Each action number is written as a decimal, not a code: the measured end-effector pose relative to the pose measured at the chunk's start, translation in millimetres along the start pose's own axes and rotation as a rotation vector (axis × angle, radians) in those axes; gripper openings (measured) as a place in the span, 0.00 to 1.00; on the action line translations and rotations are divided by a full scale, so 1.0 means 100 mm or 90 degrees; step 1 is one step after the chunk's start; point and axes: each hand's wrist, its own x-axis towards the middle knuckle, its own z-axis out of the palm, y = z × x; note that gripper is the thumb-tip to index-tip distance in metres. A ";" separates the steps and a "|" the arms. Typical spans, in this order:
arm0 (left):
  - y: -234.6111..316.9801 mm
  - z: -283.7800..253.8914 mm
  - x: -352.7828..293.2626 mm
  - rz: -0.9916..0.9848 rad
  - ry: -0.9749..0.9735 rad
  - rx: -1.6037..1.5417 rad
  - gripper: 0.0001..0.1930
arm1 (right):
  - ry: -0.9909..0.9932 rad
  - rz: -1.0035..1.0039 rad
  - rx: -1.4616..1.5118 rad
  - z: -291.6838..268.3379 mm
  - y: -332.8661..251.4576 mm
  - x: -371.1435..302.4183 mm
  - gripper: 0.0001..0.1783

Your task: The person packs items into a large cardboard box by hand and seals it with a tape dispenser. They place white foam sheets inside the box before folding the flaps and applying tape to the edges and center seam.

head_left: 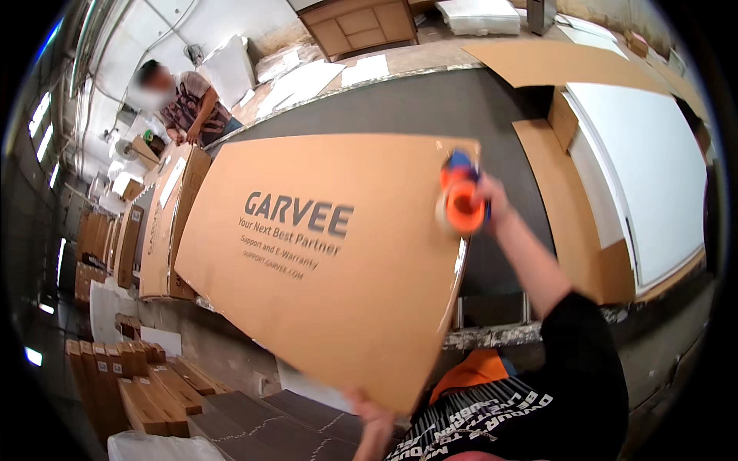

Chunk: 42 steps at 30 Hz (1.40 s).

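Note:
A large flat brown cardboard box [330,323] with dark print lies tilted across the dark conveyor belt [369,100]. Near its far right corner my right hand [494,201] grips an orange and blue tape dispenser [463,201], slightly blurred. Shiny clear tape runs along the box's right edge beneath it. At the box's near corner, my left hand [372,415] is closed on the cardboard edge, with part of its fingers hidden under the box.
On the right, an opened carton [565,184] holds a white panel [638,169]. Another box [173,223] stands at left, where a co-worker [188,104] leans by the belt. Stacked cartons [146,392] fill the lower left. A wooden cabinet [360,29] stands at the back.

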 end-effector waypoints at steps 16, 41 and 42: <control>2.53 1.28 1.37 0.179 -0.170 0.283 0.18 | -0.261 -0.020 -0.506 2.40 0.17 -0.23 0.44; 1.22 -3.14 2.68 -0.019 0.136 -0.091 0.27 | 0.540 -0.031 -0.553 2.16 0.52 -0.25 0.62; 1.12 -2.73 2.51 -0.046 0.123 -0.079 0.27 | 0.548 -0.057 -0.585 1.99 0.48 0.07 0.59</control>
